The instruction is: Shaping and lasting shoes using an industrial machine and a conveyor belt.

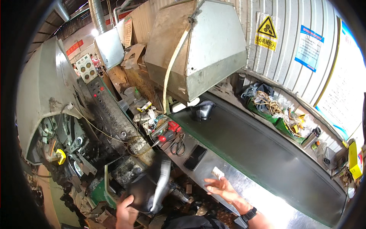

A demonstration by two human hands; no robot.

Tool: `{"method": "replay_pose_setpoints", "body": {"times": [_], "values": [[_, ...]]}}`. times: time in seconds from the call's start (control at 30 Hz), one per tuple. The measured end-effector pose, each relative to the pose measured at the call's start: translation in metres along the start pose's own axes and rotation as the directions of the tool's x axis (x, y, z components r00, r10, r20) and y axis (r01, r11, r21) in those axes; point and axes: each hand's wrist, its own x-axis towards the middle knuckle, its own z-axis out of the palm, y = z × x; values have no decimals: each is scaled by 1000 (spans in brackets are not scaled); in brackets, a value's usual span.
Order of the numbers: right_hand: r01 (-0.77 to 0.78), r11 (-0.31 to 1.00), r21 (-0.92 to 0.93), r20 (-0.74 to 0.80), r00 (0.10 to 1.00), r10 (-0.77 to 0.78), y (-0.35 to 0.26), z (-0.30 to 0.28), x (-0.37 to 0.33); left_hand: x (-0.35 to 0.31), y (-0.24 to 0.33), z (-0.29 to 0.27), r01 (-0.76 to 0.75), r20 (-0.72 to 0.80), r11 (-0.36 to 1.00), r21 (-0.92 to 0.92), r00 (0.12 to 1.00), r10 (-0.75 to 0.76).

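Note:
My left hand (127, 209) is closed on the lower left edge of a black shoe upper (146, 191). A pale strip runs along the upper's right side, and motion smears its outline. My right hand (225, 191) hovers over the shiny metal ledge (259, 192), its fingers apart and nothing in its grip. Just beyond those fingertips is a small white roll-like piece (217, 173). Farther along the ledge lie a black phone (195, 157), black-handled scissors (177, 148) and a red-handled screwdriver (166, 136).
A dark conveyor belt (259, 152) runs beyond the ledge, carrying another black shoe piece (203, 110) near a grey metal hood (213, 45). To the left stands a machine with a button panel (106, 103) and exposed mechanism (72, 149). Green bins (280, 124) of scraps line the wall.

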Motion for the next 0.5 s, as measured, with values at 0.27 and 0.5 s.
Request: {"method": "replay_pose_setpoints", "body": {"times": [0.27,0.5], "values": [[254,919,302,-134,966,-223,-29,-11,-62,89,-159,-2,613,239,790,12,765,-598],[-203,874,-441,-744,627,-229,-68,-35,-124,100,-158,76,568,143,415,711,461,-876]]}}
